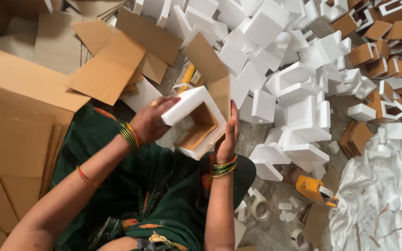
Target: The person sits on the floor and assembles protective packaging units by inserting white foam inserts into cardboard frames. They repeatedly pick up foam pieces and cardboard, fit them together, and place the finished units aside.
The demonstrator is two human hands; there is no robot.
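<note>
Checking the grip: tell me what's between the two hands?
Head view: a white U-shaped foam piece with cardboard inside, between left hand and right hand.

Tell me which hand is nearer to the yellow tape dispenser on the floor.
Right. The right hand presses the foam corner piece from the side facing the yellow tape dispenser; the left hand grips the piece's far side, farther away.

Grey concrete floor (275, 227) lay dusty, strewn with white foam crumbs (285, 206). Flat brown cardboard sheets (19, 125) stacked at left. Crumpled white plastic sheet (373, 200) at right. Light even, soft.
</note>
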